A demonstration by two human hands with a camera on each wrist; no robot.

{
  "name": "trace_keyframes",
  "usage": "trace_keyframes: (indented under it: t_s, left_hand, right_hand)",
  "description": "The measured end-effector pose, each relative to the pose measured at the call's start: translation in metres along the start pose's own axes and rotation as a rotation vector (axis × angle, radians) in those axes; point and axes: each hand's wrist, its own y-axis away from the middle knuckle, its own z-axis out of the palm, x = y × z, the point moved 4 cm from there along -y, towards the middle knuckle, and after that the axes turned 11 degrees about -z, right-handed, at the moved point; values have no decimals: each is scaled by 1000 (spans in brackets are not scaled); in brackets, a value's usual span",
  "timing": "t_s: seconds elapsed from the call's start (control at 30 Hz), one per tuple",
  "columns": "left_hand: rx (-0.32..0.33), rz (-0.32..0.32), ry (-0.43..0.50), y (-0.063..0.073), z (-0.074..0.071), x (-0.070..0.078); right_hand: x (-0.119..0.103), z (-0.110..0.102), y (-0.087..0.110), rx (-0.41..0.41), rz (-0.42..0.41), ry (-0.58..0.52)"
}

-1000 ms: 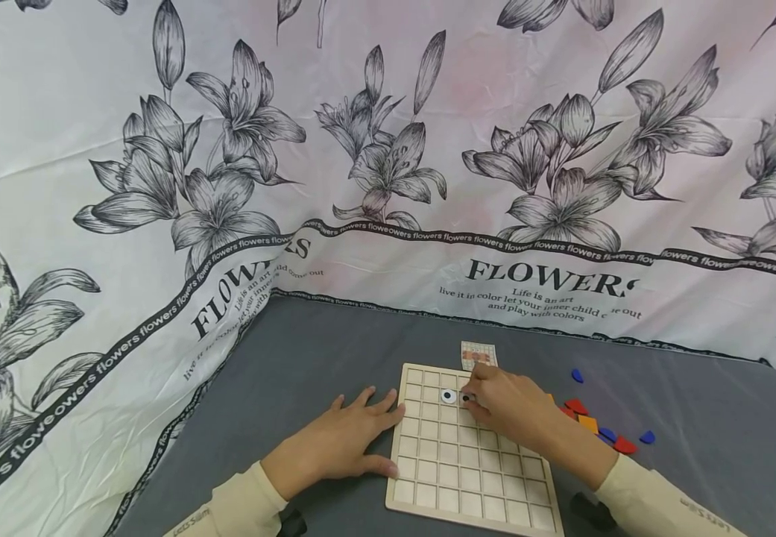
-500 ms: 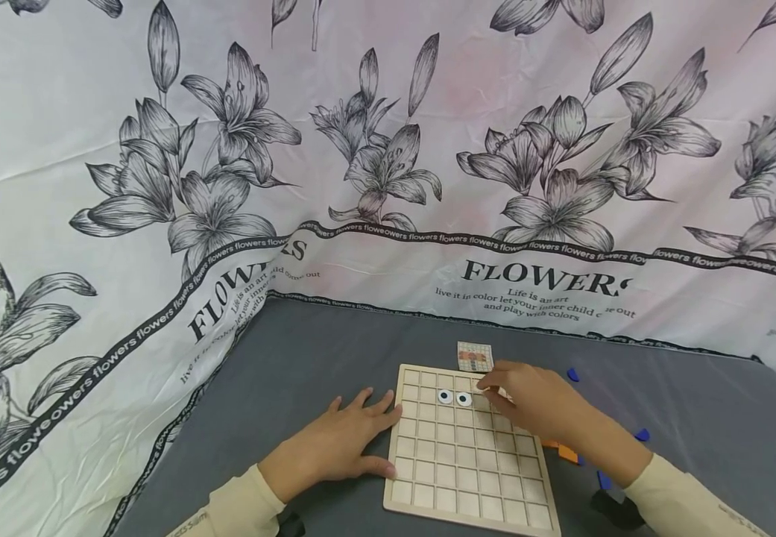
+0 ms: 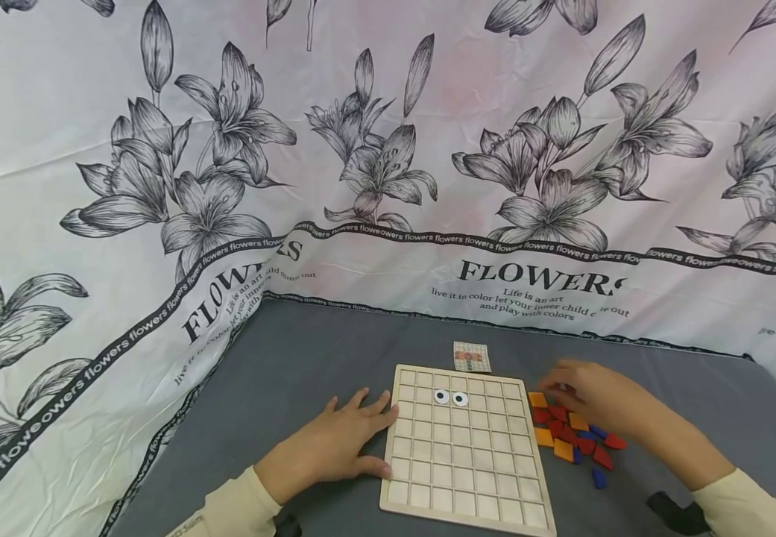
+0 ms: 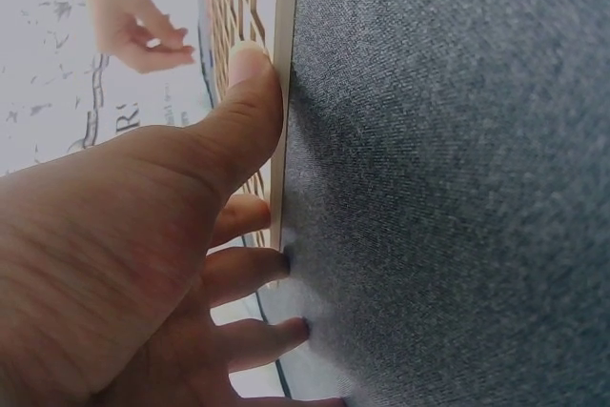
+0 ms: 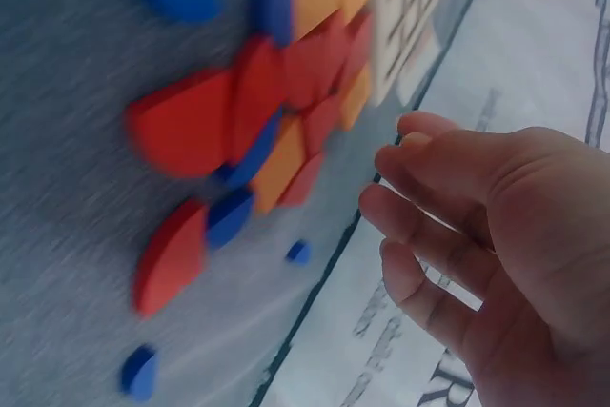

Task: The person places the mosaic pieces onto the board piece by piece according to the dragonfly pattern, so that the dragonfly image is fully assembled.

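A wooden grid board [image 3: 455, 477] lies on the grey cloth. Two white eye tiles [image 3: 460, 399] with black dots sit side by side in its upper cells. Fingers spread, my left hand [image 3: 334, 447] rests at the board's left edge; in the left wrist view its thumb [image 4: 250, 69] lies on the rim. To the right of the board, my right hand [image 3: 598, 395] hovers over loose coloured pieces, its fingers loosely bent and holding nothing. Those include red pieces [image 3: 603, 457], orange squares [image 3: 563, 450] and blue pieces [image 3: 598, 478]. Part of the pile is hidden under that hand.
A small printed pattern card [image 3: 471, 357] lies just behind the board. Beyond the grey cloth [image 3: 347, 335] hangs a white curtain [image 3: 374, 276] with flower drawings. Single blue pieces [image 5: 140, 373] lie apart from the pile.
My right hand has let go of the second eye tile, left it beside the first, and moved right to the coloured pieces. The left hand stays at the board's edge.
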Motion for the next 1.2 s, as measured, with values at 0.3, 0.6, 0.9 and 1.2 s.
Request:
trace_keyframes:
  t_s: [0.3,0.6,0.9,1.2]
  left_hand:
    - [-4,-5,8,2,-1,1]
    - [-1,-1,12,2,-3,1]
    - [-23,-10,13,1,-1,2]
    - [-16,-13,14,2,-1,1]
  right_hand:
    - [19,8,24,-18,-23,113]
    - [20,12,29,5,-34,151]
    - [25,18,27,-22,74,170]
    - [33,17,23,5,113,117]
